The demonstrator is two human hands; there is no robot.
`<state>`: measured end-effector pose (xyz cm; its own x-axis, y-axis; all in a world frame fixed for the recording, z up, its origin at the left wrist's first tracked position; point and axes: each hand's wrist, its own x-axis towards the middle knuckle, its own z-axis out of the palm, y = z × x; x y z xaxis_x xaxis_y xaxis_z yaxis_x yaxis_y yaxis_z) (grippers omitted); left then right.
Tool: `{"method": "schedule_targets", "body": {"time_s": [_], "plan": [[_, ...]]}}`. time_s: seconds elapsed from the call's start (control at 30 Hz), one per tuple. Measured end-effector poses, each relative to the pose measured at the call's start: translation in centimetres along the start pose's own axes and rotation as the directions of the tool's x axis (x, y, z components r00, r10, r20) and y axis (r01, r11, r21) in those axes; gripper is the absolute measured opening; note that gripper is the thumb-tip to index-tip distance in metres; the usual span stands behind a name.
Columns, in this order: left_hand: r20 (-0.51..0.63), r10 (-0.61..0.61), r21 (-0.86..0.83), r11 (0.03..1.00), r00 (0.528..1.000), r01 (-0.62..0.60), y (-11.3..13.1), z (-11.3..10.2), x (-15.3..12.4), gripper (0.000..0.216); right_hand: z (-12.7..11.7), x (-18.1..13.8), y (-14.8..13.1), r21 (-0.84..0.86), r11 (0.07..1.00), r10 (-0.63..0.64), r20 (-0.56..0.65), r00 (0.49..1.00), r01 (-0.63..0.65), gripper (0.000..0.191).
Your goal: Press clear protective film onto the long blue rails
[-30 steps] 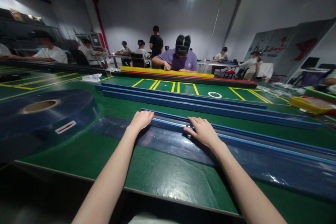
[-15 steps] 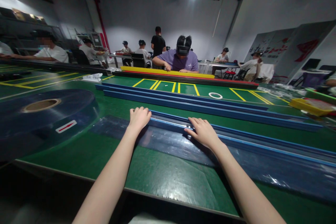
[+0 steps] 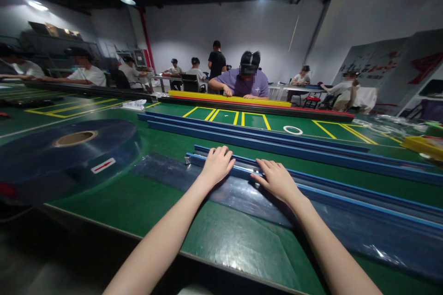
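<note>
A long blue channel rail [image 3: 346, 194] lies across the green table, angled toward the right edge. Its left end shows past my left hand [image 3: 218, 164], whose fingers are wrapped over the rail near that end. A short way to the right, my right hand [image 3: 277, 179] grips the same rail, fingers over the top and thumb on the near side. Something small and shiny shows by the right thumb, too small to name. Under and in front of the rail stretches a clear plastic strip [image 3: 162, 173], its left end flat on the table.
A large roll of clear plastic [image 3: 114, 140] lies at the left. Beyond my hands are more blue rails [image 3: 221, 134], a white ring [image 3: 292, 130], and yellow and black rails [image 3: 228, 97] where a co-worker [image 3: 238, 78] works. A yellow tray [image 3: 422, 146] stands far right.
My left hand has slid right along the rail, uncovering its left end and closing on my right hand. The right hand keeps its place on the rail. The view has turned slightly left.
</note>
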<state>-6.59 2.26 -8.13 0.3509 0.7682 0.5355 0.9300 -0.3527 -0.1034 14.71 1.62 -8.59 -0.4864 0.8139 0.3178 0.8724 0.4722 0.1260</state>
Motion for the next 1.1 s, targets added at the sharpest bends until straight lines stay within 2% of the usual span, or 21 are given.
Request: {"method": "schedule_targets", "body": {"time_s": [0.23, 0.47, 0.6, 0.8, 0.93, 1.1], "plan": [[-0.014, 0.107, -0.118, 0.987, 0.994, -0.108, 1.1, 1.0, -0.3, 0.04, 0.4, 0.0, 0.1, 0.009, 1.0, 0.001, -0.023, 1.0, -0.001, 0.059], [0.105, 0.131, -0.18, 0.977, 0.986, -0.111, 0.5, 0.9, -0.4, 0.054, 0.2, 0.1, 0.0, 0.053, 0.999, -0.011, -0.007, 1.0, 0.012, 0.059], [0.146, 0.134, -0.18, 0.978, 0.98, -0.107, 0.2, 0.9, -0.4, 0.062, -0.6, -0.5, 1.3, 0.124, 0.991, -0.049, 0.021, 0.999, 0.046, 0.058], [0.179, 0.128, -0.201, 0.975, 0.976, -0.091, -0.3, 0.8, -0.1, 0.06, -1.4, -1.8, 3.7, 0.163, 0.983, 0.062, 0.145, 0.988, -0.085, 0.062], [0.206, 0.133, -0.228, 0.97, 0.969, -0.085, -0.7, 0.4, 0.4, 0.056, -1.2, -1.7, 3.4, 0.139, 0.986, 0.07, 0.13, 0.989, -0.089, 0.058], [0.267, 0.092, -0.245, 0.969, 0.959, -0.024, -1.6, -0.1, 0.6, 0.052, -1.1, -1.3, 2.6, 0.179, 0.984, 0.007, 0.076, 0.997, -0.021, 0.054]]}}
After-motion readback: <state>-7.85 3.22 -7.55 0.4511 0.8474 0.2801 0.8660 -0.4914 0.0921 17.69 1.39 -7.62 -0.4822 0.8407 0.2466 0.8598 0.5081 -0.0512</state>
